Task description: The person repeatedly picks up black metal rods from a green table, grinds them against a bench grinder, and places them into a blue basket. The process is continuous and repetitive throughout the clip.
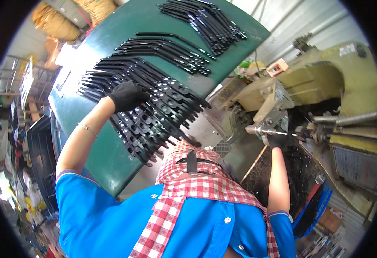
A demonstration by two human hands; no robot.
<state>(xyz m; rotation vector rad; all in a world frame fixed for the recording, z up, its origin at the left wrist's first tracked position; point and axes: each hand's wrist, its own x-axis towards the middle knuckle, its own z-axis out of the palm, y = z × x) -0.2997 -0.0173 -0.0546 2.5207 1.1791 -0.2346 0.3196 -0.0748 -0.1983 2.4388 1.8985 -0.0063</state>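
Observation:
My left hand [127, 95], in a black glove, has its fingers curled on one of the black metal bars in a large pile [167, 103] on the green tabletop [89, 172]. These bars are bent, with flattened, holed ends hanging toward my body. My right hand [273, 138], also gloved in black, is at the olive-green machine [360, 73], closed beside a silver cylindrical fitting [255, 130] and a thin rod. The fitting and bracket partly hide its fingers, so what it grips is unclear.
Two more groups of black bars [201, 26] lie farther back on the tabletop. A switch box [276, 67] sits beside the machine. Yellow sacks [55, 21] are at the back left, clutter runs down the left side, and a blue bin [317, 210] stands at the lower right.

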